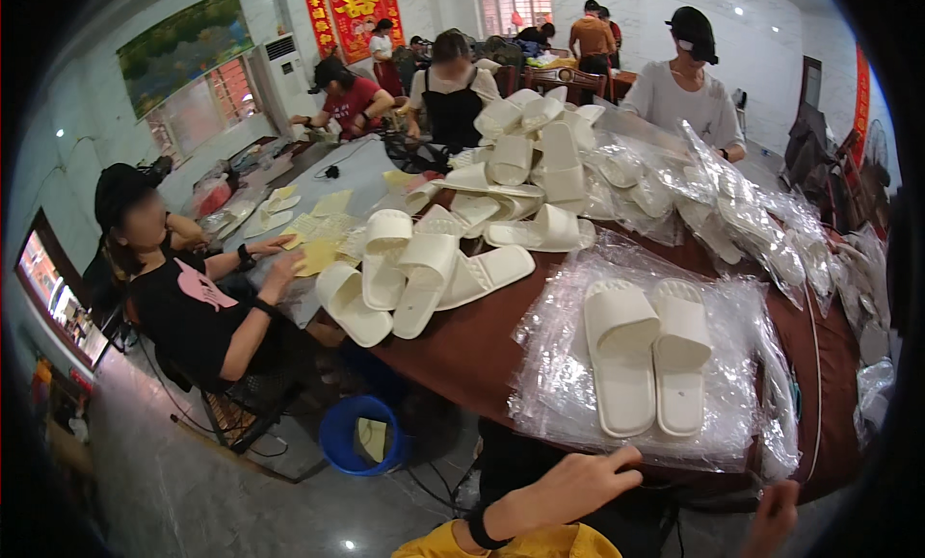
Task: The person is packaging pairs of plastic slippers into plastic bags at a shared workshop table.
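Observation:
A pair of cream slide slippers lies side by side, toes pointing away from me, on a stack of clear plastic bags at the near right of the table. Just below the near edge of that stack is my left hand, its thumb and forefinger apart and nothing in it. Lower right, by a loose strip of clear plastic, is my right hand. It is blurred, and its fingers are partly hidden. Loose cream slippers form a heap to the left and beyond the bags.
Slippers in clear bags are piled at the far right of the brown-covered table. A blue bin stands on the floor at left. A person in black handles yellowish sheets; other people sit or stand around the table.

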A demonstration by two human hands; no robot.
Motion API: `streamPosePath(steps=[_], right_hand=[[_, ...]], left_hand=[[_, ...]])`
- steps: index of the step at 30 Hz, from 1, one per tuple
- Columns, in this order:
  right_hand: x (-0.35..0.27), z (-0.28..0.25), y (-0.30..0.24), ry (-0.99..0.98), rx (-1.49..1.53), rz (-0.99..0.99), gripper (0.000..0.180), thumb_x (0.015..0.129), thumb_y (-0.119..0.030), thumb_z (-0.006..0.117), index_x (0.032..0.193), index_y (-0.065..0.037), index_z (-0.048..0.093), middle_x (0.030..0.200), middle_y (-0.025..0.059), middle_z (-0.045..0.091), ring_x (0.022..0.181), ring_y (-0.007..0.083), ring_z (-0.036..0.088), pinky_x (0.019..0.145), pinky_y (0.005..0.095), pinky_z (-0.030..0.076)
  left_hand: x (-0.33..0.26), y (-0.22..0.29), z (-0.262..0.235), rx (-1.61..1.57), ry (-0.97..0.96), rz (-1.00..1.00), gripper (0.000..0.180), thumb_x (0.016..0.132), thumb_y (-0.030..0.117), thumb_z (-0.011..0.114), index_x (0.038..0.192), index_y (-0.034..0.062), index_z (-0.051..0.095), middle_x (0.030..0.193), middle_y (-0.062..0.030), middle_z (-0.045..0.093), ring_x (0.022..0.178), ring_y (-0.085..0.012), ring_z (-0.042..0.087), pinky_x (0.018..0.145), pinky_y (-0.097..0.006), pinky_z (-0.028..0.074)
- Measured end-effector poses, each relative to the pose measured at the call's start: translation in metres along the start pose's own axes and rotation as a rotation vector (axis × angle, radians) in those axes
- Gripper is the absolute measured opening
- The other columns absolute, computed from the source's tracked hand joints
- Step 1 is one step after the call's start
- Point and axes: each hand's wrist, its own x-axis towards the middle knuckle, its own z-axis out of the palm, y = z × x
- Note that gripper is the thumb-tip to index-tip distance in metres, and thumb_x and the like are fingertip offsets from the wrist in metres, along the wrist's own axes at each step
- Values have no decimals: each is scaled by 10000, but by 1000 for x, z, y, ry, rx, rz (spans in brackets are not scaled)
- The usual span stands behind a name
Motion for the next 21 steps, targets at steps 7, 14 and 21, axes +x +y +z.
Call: streamPosePath(steps=[7,14,21], right_hand=[[4,23,-75,-422,210,57,507,776,-46,712,1272,-52,605,667,81,589,546,159,550,519,295,418],[13,39,-87,-479,252,-229,340,748,28,697,1075,-63,709,731,96,636,588,204,621,534,306,470],[47,14,-96,-158,323,-280,190,771,58,681,944,-7,722,877,133,675,741,255,679,635,302,537]], left_hand=[[0,6,-19,61,159,-1,231,790,86,674,1020,65,678,907,-58,613,819,-225,647,683,-313,542],[-2,17,-33,50,260,92,294,733,41,649,1027,34,655,967,-85,604,894,-239,619,777,-330,526],[7,-4,-38,5,285,48,203,747,56,760,937,62,689,944,-63,645,871,-251,628,743,-344,521]])
